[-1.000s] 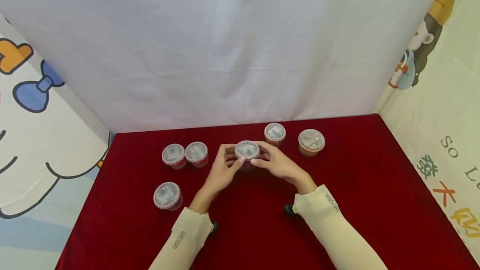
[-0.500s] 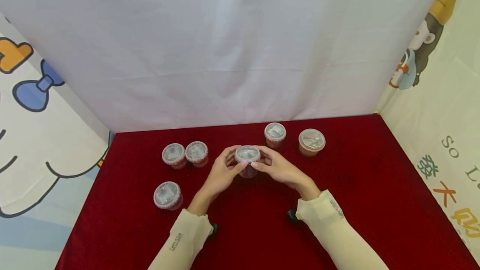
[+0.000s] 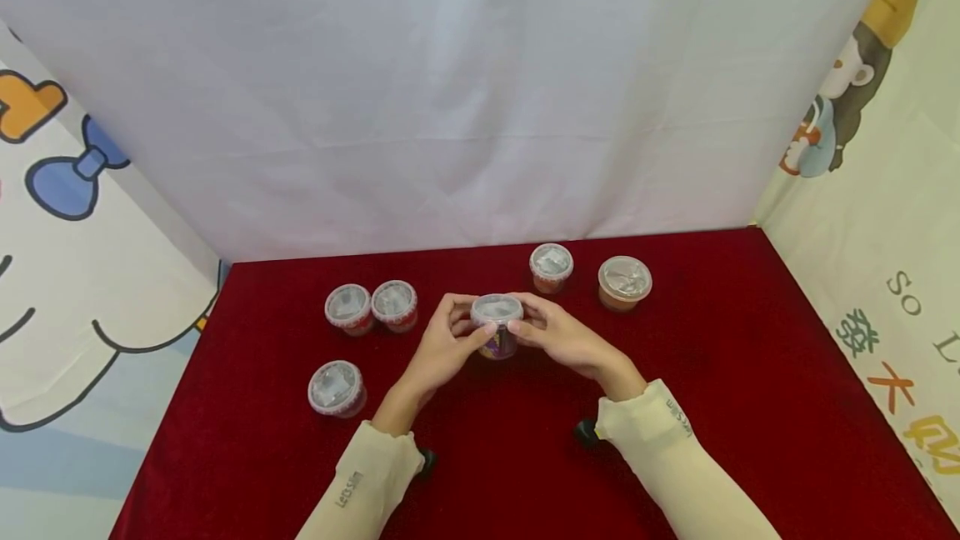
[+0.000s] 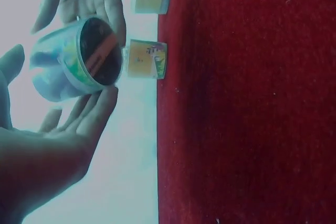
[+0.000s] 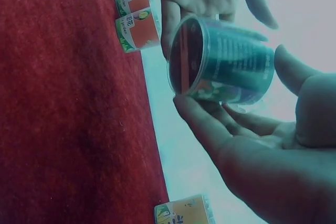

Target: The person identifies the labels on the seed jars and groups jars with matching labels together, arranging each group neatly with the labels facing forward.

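Above the middle of the red cloth (image 3: 495, 457), a lidded cup (image 3: 498, 319) is held clear of the surface between two hands, lid upward. The left hand (image 3: 442, 344) clasps one side and the right hand (image 3: 558, 333) the other, thumbs on the near face, fingers curled round behind. The wrist views show its dark base with a reddish strip across it. Compared with a second ago, the cup sits slightly nearer the person, and more of its purple label shows; the other cups have stayed put. To the left, two red-labelled cups (image 3: 372, 307) stand side by side, with a third cup (image 3: 336, 387) nearer the person. Toward the back right are a small cup (image 3: 551, 267) and a wider cup (image 3: 624, 283), apart. Behind hangs a white curtain (image 3: 450, 107); cartoon-printed panels (image 3: 67, 282) flank the table, the right one bearing lettering.
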Demonstrator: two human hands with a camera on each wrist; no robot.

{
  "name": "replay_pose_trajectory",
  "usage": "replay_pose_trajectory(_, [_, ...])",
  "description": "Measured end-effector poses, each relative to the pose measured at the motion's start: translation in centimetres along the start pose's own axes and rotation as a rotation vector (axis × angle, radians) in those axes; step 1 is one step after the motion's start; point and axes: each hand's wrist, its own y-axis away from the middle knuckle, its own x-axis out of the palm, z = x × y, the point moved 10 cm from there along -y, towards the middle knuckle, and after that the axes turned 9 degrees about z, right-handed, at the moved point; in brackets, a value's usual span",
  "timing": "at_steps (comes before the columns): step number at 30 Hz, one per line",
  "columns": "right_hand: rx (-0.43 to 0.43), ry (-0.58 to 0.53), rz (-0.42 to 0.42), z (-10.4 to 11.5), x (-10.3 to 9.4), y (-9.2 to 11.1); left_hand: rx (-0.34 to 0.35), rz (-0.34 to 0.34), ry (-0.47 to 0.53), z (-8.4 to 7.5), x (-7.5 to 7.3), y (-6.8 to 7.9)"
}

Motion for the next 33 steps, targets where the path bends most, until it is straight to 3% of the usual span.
replay_pose_trajectory(5, [0.014, -0.006, 0.014, 0.0, 0.0, 0.1, 0.000, 0.020, 0.030, -0.1, 0.0, 0.0])
replay_pose_trajectory(16, [-0.006, 0.048, -0.102, 0.4, -0.1, 0.0, -0.045, -0.121, 0.060, 0.2, -0.7, 0.1])
replay_pose_trajectory(21, [0.003, 0.060, -0.134, 0.3, 0.0, -0.1, -0.061, -0.148, 0.039, 0.4, -0.5, 0.2])
replay_pose_trajectory(24, [0.007, 0.035, -0.121, 0.1, 0.0, 0.0, -0.066, -0.125, 0.012, 0.3, -0.2, 0.3])
replay_pose_trajectory(33, [0.004, -0.050, -0.049, -0.1, -0.3, 0.2, -0.057, 0.042, 0.009, -0.1, 0.4, 0.0])
